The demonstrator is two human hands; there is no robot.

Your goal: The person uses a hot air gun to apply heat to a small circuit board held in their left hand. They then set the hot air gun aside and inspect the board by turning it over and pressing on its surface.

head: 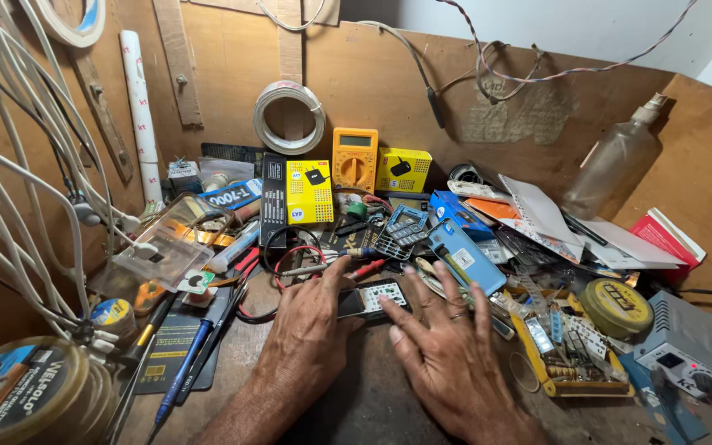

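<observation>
My left hand (311,330) lies flat on the workbench with its fingers closed together, the thumb touching the left end of a small black phone part with a keypad (370,297). My right hand (447,350) rests palm down beside it, fingers spread, with the index fingertip touching the lower edge of that same part. A ring shows on one finger of the right hand. Neither hand grips anything. Just beyond the right fingers lies a blue phone body (466,257) and a grey keypad frame (400,228).
Clutter rings the hands: a yellow multimeter (354,158), yellow boxes (309,191), red and black probe leads (302,262), a blue pen (187,363), a round tin (617,306), a grey soldering station (686,342), a parts tray (562,354), a dusty bottle (615,161), white cables (10,181) hanging left.
</observation>
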